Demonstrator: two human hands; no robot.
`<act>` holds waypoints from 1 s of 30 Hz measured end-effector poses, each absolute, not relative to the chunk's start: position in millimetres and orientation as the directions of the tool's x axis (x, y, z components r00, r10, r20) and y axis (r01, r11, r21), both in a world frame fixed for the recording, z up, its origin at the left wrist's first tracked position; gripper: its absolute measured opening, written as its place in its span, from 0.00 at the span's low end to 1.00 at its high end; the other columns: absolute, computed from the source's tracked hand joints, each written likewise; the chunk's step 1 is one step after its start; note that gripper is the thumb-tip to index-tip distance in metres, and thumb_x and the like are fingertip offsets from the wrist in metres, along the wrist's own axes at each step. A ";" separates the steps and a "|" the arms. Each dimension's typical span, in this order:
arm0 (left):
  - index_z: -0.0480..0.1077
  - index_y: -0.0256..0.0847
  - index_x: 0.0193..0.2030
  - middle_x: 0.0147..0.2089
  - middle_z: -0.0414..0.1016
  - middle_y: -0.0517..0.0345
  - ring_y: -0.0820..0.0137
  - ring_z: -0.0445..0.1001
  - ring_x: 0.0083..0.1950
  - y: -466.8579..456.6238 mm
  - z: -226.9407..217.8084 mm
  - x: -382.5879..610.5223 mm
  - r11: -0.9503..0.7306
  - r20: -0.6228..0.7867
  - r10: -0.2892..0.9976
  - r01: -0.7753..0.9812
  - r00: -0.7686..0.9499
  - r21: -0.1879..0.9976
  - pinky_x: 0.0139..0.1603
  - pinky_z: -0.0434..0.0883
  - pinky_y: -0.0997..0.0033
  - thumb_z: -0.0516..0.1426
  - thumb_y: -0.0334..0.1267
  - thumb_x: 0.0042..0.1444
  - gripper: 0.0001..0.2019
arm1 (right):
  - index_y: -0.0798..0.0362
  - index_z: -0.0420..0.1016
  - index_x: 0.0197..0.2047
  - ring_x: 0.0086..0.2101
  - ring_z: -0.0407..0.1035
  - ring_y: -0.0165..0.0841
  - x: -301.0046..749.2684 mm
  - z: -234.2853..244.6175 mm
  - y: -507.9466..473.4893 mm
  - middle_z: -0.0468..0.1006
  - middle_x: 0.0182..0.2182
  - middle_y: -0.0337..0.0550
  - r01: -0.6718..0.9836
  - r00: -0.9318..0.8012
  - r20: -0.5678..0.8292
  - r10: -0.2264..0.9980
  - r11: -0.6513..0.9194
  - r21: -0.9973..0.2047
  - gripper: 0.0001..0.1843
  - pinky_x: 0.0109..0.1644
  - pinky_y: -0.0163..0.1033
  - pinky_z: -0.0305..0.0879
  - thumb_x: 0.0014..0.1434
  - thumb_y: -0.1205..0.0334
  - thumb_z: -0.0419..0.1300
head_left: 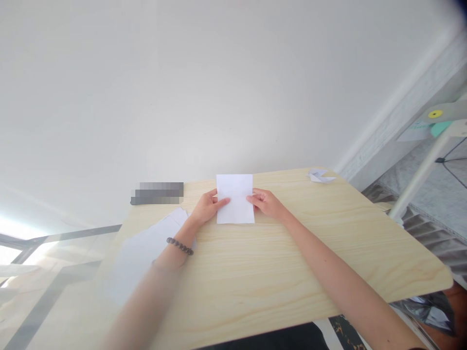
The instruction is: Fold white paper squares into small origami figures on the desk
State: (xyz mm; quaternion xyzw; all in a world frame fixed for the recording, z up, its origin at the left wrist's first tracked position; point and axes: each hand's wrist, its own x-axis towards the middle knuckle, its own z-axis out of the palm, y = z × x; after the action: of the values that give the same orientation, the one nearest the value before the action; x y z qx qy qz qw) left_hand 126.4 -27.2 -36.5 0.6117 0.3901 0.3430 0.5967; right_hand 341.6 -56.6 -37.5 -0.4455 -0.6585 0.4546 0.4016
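Note:
A white sheet of paper (235, 197), folded to a small upright rectangle, lies flat on the light wooden table (292, 262) near its far edge. My left hand (207, 206) rests on the paper's left edge with the thumb and forefinger pressing on it; a dark bead bracelet is on that wrist. On the paper's right edge sits my right hand (268, 203), fingers curled and fingertips pressing down.
More white sheets (146, 253) lie at the table's left under my left forearm. A small folded paper figure (320, 176) sits at the far right corner. A dark flat object (156, 193) lies at the far left edge. White wall behind; a white pole (419, 182) stands at right.

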 end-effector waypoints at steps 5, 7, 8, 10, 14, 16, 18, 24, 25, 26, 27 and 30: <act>0.66 0.35 0.46 0.35 0.76 0.49 0.65 0.74 0.36 -21.1 -37.7 124.8 0.090 -0.072 0.885 -0.019 0.459 0.996 0.35 0.70 0.68 0.54 0.53 0.50 0.24 | 0.53 0.73 0.44 0.31 0.66 0.28 343.5 -43.7 -55.9 0.75 0.38 0.43 0.245 -0.215 0.184 0.959 0.236 -0.941 0.17 0.32 0.34 0.63 0.56 0.56 0.50; 0.64 0.35 0.50 0.35 0.76 0.48 0.64 0.75 0.35 -19.0 -36.0 123.7 0.169 -0.123 0.868 -0.054 0.481 0.984 0.35 0.70 0.66 0.47 0.59 0.52 0.29 | 0.51 0.71 0.48 0.33 0.66 0.29 344.0 -46.8 -55.6 0.74 0.42 0.42 0.275 -0.194 0.212 0.958 0.261 -0.925 0.18 0.34 0.34 0.63 0.56 0.59 0.49; 0.63 0.36 0.52 0.35 0.76 0.47 0.63 0.75 0.34 -18.6 -34.7 123.3 0.203 -0.147 0.858 -0.061 0.493 0.977 0.34 0.70 0.65 0.43 0.62 0.52 0.33 | 0.50 0.72 0.48 0.33 0.66 0.29 343.9 -48.0 -55.6 0.74 0.40 0.42 0.316 -0.188 0.244 0.951 0.294 -0.902 0.18 0.34 0.34 0.63 0.56 0.62 0.48; 0.62 0.37 0.54 0.35 0.76 0.47 0.63 0.74 0.34 -19.2 -32.1 122.9 0.201 -0.162 0.863 -0.031 0.478 0.979 0.33 0.69 0.65 0.41 0.64 0.51 0.35 | 0.49 0.73 0.47 0.31 0.65 0.28 343.2 -49.3 -56.1 0.74 0.35 0.41 0.422 -0.190 0.334 0.923 0.384 -0.822 0.19 0.35 0.34 0.61 0.56 0.66 0.47; 0.65 0.38 0.52 0.32 0.75 0.53 0.68 0.72 0.32 -23.8 -29.2 123.0 -0.004 -0.078 0.884 0.173 0.462 0.985 0.33 0.67 0.71 0.55 0.54 0.48 0.28 | 0.47 0.74 0.45 0.31 0.63 0.29 342.1 -47.1 -58.0 0.72 0.31 0.41 0.512 -0.228 0.431 0.873 0.484 -0.710 0.21 0.36 0.35 0.59 0.56 0.68 0.44; 0.65 0.38 0.51 0.32 0.75 0.54 0.69 0.71 0.32 -26.0 -28.8 123.0 -0.065 -0.048 0.870 0.210 0.491 0.976 0.33 0.65 0.72 0.58 0.50 0.47 0.27 | 0.49 0.73 0.46 0.33 0.64 0.29 342.9 -45.1 -58.5 0.72 0.33 0.42 0.475 -0.223 0.398 0.890 0.456 -0.753 0.20 0.37 0.35 0.59 0.57 0.66 0.44; 0.64 0.38 0.51 0.33 0.75 0.54 0.69 0.71 0.33 -27.3 -28.8 123.3 -0.078 -0.037 0.866 0.209 0.498 0.975 0.34 0.65 0.71 0.58 0.49 0.47 0.26 | 0.51 0.72 0.48 0.33 0.64 0.30 344.3 -43.6 -58.0 0.72 0.33 0.42 0.416 -0.214 0.319 0.923 0.382 -0.825 0.21 0.37 0.35 0.59 0.59 0.63 0.42; 0.68 0.38 0.46 0.35 0.75 0.53 0.68 0.71 0.35 -27.0 -31.4 126.7 -0.128 -0.005 0.888 0.258 0.459 0.958 0.35 0.65 0.71 0.58 0.49 0.46 0.23 | 0.54 0.72 0.45 0.31 0.65 0.31 343.4 -43.5 -55.2 0.74 0.31 0.42 0.385 -0.156 0.208 0.966 0.254 -0.888 0.25 0.37 0.37 0.60 0.60 0.50 0.42; 0.69 0.38 0.45 0.35 0.74 0.53 0.69 0.70 0.35 -26.8 -32.2 127.3 -0.141 0.005 0.893 0.271 0.450 0.952 0.34 0.65 0.72 0.58 0.49 0.46 0.22 | 0.53 0.73 0.43 0.32 0.65 0.31 342.5 -44.1 -55.1 0.74 0.33 0.42 0.404 -0.153 0.212 0.965 0.257 -0.878 0.23 0.38 0.36 0.60 0.58 0.48 0.45; 0.69 0.38 0.44 0.36 0.74 0.53 0.69 0.70 0.34 -26.6 -32.9 127.9 -0.151 0.013 0.897 0.281 0.441 0.948 0.34 0.65 0.73 0.58 0.49 0.46 0.22 | 0.53 0.73 0.42 0.33 0.66 0.31 341.8 -45.0 -55.1 0.75 0.34 0.42 0.422 -0.154 0.215 0.964 0.261 -0.868 0.22 0.37 0.36 0.61 0.56 0.48 0.48; 0.69 0.37 0.44 0.36 0.74 0.53 0.70 0.70 0.34 -26.6 -33.5 128.3 -0.155 0.015 0.900 0.288 0.435 0.945 0.32 0.65 0.73 0.58 0.50 0.46 0.21 | 0.53 0.73 0.41 0.33 0.66 0.31 341.3 -45.9 -55.1 0.75 0.34 0.42 0.437 -0.155 0.216 0.964 0.264 -0.860 0.21 0.36 0.35 0.61 0.55 0.48 0.50; 0.70 0.37 0.43 0.34 0.74 0.54 0.71 0.69 0.32 -27.2 -34.5 129.2 -0.142 0.003 0.901 0.287 0.434 0.947 0.30 0.64 0.74 0.56 0.52 0.48 0.21 | 0.53 0.73 0.39 0.30 0.67 0.30 341.2 -48.8 -54.7 0.75 0.31 0.42 0.460 -0.147 0.217 0.965 0.261 -0.849 0.19 0.32 0.34 0.61 0.54 0.49 0.52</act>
State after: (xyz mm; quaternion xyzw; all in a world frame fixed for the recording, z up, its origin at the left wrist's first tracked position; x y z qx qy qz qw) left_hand 129.2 -27.2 -34.5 0.6885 0.4315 0.3113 0.4929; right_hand 341.2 -54.7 -48.8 -0.5183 -0.6873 0.3180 0.3974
